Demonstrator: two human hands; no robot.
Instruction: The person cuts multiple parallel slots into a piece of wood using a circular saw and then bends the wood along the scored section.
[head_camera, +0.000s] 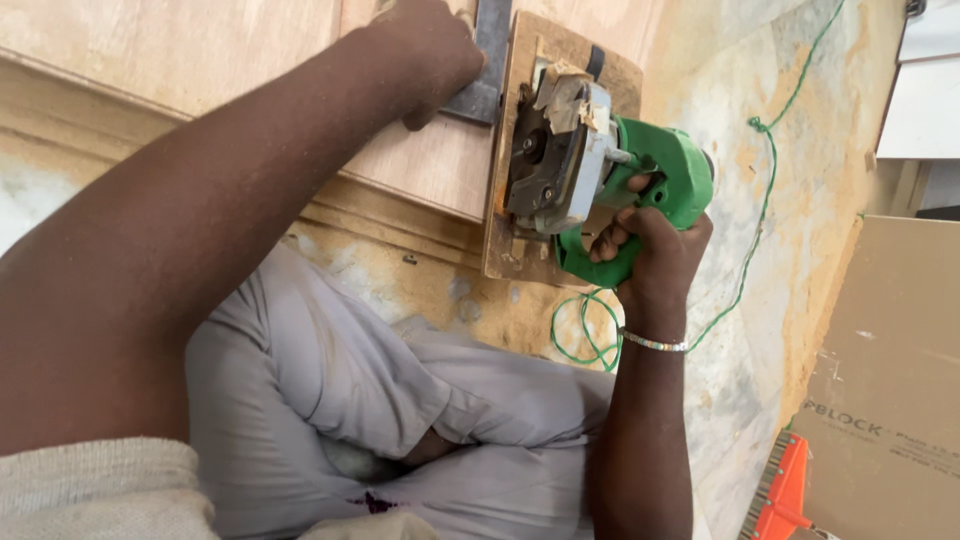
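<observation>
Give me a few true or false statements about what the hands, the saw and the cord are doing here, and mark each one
1. The right hand grips the green circular saw. True.
2. The left hand rests flat on the floor. False: it presses a metal straightedge against the plywood sheet.
3. The saw's cord is red. False: it is green.
4. A bracelet sits on the right wrist. True.

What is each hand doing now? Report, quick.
Left hand: closed, pressing the flat grey metal straightedge onto the plywood sheet.
Right hand: closed around the green circular saw's handle.
</observation>
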